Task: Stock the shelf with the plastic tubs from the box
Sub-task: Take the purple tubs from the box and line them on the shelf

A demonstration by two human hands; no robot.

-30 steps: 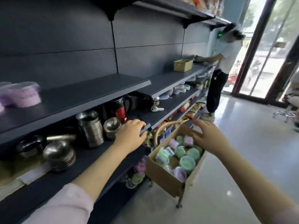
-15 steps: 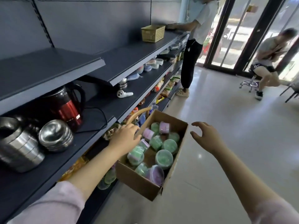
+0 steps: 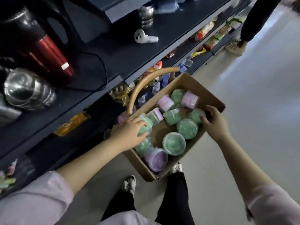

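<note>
so far left on the shelf (image 3: pixel 113 51) there's a stack of steel bowls (image 3: pixel 27 90) and a red kettle (image 3: pixel 48 52) behind them, then a white gadget (image 3: pixel 145 37) lying further along. Below that, the left hand (image 3: pixel 131 132) is down at the near-left corner of the cardboard box (image 3: pixel 211 93), grip closed over a pale green tub (image 3: pixel 145 127), fingers curled across its top. A curved tan handle (image 3: pixel 138 90) arcs up right beside that corner. The box sits just in front of the lower shelves and it's full of plastic tubs (image 3: pixel 173 143), green ones and pink-purple ones, some upright, some on their sides. Over at the right wall of the box the right hand (image 3: pixel 212 122) has fingers half curled, tips touching another green tub (image 3: pixel 195 115), can't tell if that grip actually has it. Someone else's shoe (image 3: pixel 235 46) is on the floor up at top right
</note>
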